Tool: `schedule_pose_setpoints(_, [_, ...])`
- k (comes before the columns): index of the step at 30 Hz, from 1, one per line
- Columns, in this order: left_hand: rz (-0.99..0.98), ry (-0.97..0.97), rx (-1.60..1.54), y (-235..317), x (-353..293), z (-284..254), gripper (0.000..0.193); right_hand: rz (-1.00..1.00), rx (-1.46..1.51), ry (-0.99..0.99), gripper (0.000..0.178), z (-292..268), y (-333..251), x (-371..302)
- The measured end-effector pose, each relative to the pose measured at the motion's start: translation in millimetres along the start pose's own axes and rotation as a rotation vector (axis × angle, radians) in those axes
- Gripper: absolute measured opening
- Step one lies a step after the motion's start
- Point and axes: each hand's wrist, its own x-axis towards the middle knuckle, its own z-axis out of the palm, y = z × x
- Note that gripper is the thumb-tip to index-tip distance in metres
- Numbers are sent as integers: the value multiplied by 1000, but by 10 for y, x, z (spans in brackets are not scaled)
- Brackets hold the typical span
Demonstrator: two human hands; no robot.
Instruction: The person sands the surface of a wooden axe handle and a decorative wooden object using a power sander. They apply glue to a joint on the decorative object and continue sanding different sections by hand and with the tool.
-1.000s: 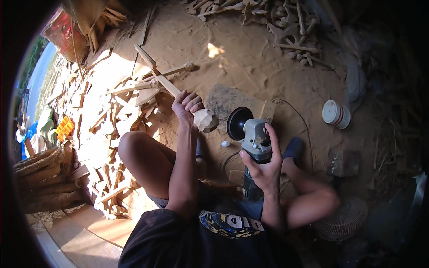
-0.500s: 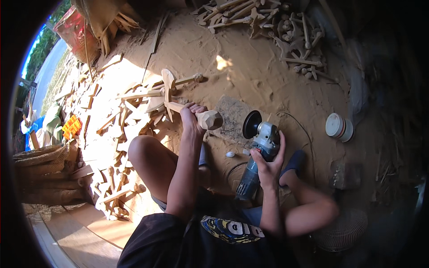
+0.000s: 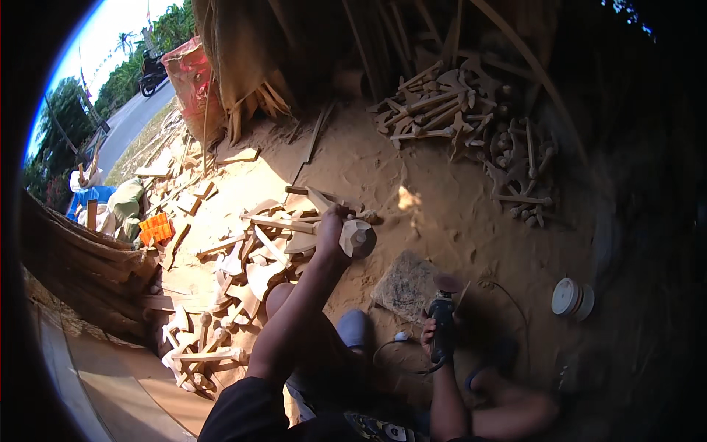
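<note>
Raised over the wood pile, my left hand (image 3: 335, 225) is closed round a carved wooden piece (image 3: 358, 237) with a faceted, knob-like end pointing toward me. The far part of this piece blends with the pale wood behind it. My right hand (image 3: 429, 337) grips an angle grinder (image 3: 442, 328), held upright with its round disc (image 3: 447, 283) at the far end. Whether the disc is spinning I cannot tell. A flat stone slab (image 3: 407, 283) lies on the ground just left of the grinder.
Several cut wooden pieces (image 3: 261, 276) cover the sandy ground at left. Another heap of carved wood (image 3: 442, 110) lies far right. A white tub (image 3: 567, 297) stands at right, a cable (image 3: 519, 313) curves nearby, and a red sack (image 3: 193, 81) stands far left.
The view has swung up and left, showing more road. My left hand has moved outward with the wooden piece, its knob now facing me. The grinder has turned upright in my right hand.
</note>
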Motion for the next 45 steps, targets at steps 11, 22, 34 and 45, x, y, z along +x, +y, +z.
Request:
schedule_pose_setpoints(11, [480,60,610,213,9,325,23,-462,-1597,1172,40,308,694,-82])
schedule_pose_setpoints(22, [519,92,516,206,263,394,32,-857,-2858,1102,45,583,789,384])
schedule_pose_setpoints(34, [370,89,228,392,514,205,27,32,-2749,613,22,-1219,1088,1904])
schedule_pose_setpoints(45, [17,45,82,34,329,350,15,-576,-4023,-96,24,-2909,-58,2366])
